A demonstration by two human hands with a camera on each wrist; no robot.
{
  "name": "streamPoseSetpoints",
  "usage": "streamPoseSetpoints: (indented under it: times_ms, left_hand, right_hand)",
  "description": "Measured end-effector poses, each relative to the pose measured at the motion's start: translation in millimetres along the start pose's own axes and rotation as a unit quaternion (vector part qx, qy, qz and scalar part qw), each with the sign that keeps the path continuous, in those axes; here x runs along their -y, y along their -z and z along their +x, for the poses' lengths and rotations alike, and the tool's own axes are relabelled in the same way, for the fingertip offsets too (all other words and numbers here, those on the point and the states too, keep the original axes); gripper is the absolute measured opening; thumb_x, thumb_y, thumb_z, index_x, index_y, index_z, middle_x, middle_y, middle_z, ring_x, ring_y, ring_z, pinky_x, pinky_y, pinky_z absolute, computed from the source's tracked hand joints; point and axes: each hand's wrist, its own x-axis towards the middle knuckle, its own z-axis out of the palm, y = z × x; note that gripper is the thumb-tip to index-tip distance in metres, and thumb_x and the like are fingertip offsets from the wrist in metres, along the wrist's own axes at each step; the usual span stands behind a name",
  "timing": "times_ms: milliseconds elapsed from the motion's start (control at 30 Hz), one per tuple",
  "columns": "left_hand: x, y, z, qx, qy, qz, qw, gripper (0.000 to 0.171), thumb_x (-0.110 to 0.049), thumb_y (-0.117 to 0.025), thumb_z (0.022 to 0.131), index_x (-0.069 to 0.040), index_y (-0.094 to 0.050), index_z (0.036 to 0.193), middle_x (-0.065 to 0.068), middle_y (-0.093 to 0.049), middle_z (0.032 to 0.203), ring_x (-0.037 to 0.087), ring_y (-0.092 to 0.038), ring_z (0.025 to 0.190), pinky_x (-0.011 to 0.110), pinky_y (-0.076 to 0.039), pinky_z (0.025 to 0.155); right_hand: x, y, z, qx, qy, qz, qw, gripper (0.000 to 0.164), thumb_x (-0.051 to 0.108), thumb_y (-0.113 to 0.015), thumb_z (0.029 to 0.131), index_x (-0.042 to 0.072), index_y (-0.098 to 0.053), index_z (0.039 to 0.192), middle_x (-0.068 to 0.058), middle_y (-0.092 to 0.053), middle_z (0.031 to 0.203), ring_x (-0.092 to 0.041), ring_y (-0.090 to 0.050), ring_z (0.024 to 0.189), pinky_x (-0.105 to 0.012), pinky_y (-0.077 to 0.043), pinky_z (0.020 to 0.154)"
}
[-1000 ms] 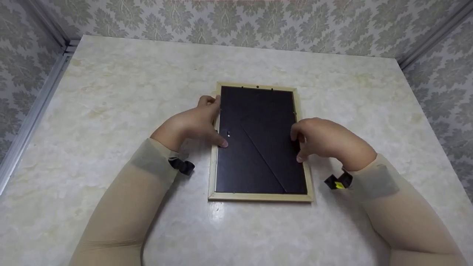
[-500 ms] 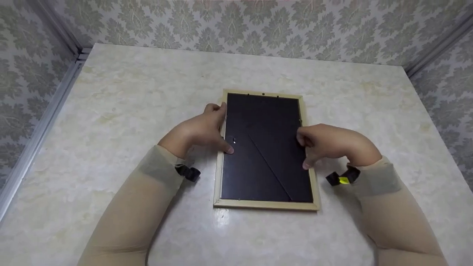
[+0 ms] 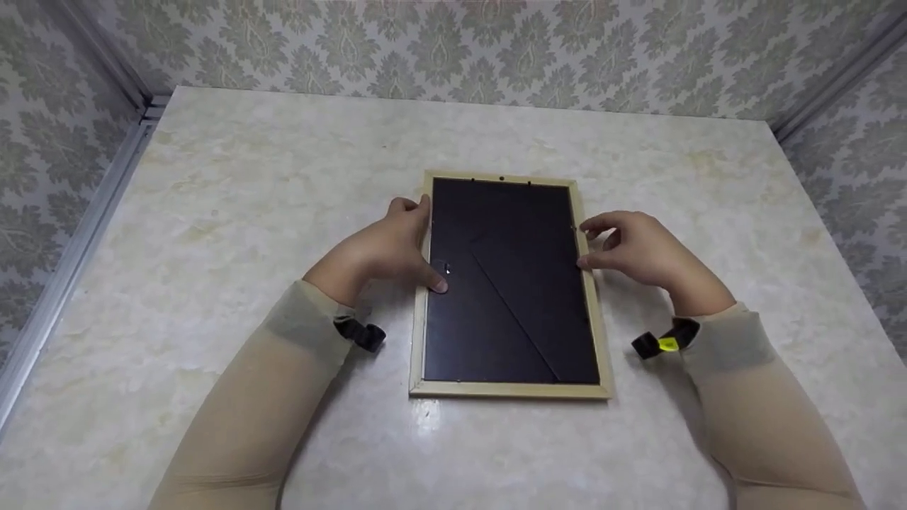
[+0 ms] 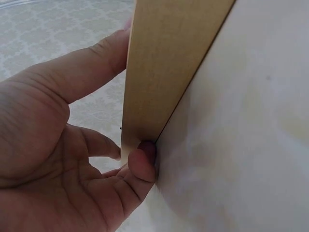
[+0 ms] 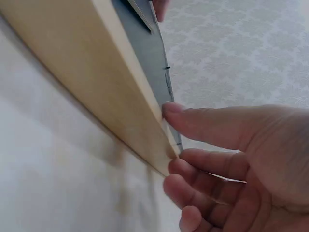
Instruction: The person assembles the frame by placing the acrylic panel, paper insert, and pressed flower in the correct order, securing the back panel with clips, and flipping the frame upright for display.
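Observation:
A picture frame (image 3: 517, 304) with a pale wooden rim lies face down on the table, its black backing up. A diagonal edge on the backing looks like the folded stand leg. At its left side my left hand (image 3: 390, 244) grips the rim, thumb over the backing's edge and fingers along the outer side. In the left wrist view those fingertips reach the rim's lower edge by the tabletop. My right hand (image 3: 645, 248) holds the upper right side, thumb on the rim's top and fingertips against its outer side, as the right wrist view shows. The frame's front is hidden.
The marbled, pale table (image 3: 269, 177) reaches back to a wall with leaf-patterned covering (image 3: 439, 49). Metal rails run along the side panels (image 3: 57, 177). Small black mounts (image 3: 361, 333) sit at both wrists.
My right hand has shifted up along the frame's right side, and its fingers have come off the backing onto the rim. The left hand keeps its grip. The camera view has shifted slightly.

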Motion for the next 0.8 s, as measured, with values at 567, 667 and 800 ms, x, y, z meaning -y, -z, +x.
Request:
streamPoseSetpoints:
  times_ms: [567,667,800]
  left_hand:
    - [1.9,-3.2,5.0,0.008,-0.009,0.011,0.9999,0.152,-0.039,-0.102,0.085,-0.008,0.012,0.181,0.026,-0.002,0.185,0.040,-0.036,0.169,0.051,-0.041,0.135]
    - [1.6,-2.7,5.2,0.006,-0.010,0.006,0.9999,0.153,-0.037,-0.103,0.085,-0.007,0.012,0.180,0.026,-0.002,0.185,0.040,-0.036,0.169,0.050,-0.040,0.136]
    - [1.7,-2.5,5.1,0.005,-0.011,0.003,0.9999,0.153,-0.036,-0.103,0.084,-0.007,0.012,0.180,0.026,-0.002,0.185,0.040,-0.037,0.168,0.050,-0.041,0.136]
  right_hand:
    - [-2,-19,-10,-0.014,0.076,-0.025,0.997,0.072,0.023,-0.085,0.104,0.002,-0.053,0.165,-0.009,-0.055,0.122,-0.022,-0.049,0.094,-0.029,-0.042,0.078]
    - [-3,-15,-9,-0.004,0.103,-0.049,0.994,0.070,0.025,-0.083,0.106,0.001,-0.053,0.165,-0.007,-0.054,0.123,-0.020,-0.049,0.092,-0.029,-0.042,0.077]
    - [-5,-10,-8,0.003,0.134,-0.109,0.985,0.070,0.030,-0.082,0.107,0.001,-0.053,0.164,-0.006,-0.058,0.129,-0.018,-0.048,0.086,-0.034,-0.043,0.078]
